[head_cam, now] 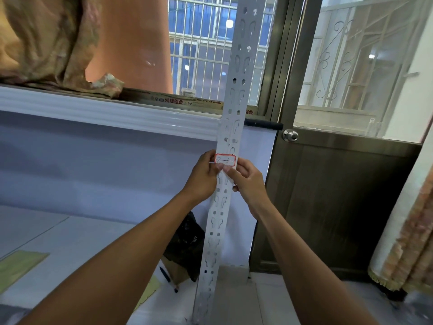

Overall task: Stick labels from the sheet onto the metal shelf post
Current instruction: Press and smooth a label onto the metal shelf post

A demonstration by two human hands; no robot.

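Observation:
A white perforated metal shelf post (pixel 234 90) stands upright, leaning slightly, from the floor up past the window. A white label with a red border and handwriting (pixel 225 159) lies across the post at mid-height. My left hand (pixel 203 177) is at the label's left edge, fingers curled round the post's side, thumb at the label's lower left. My right hand (pixel 246 181) holds the post from the right, thumb pressed just under the label. The label sheet is not in view.
A white sheet-covered surface (pixel 82 184) spreads to the left, with a pen (pixel 167 279) and yellow-green paper (pixel 21 263) low on it. A black bag (pixel 187 242) sits behind the post. A brown door with a knob (pixel 290 135) is right; curtains hang at both sides.

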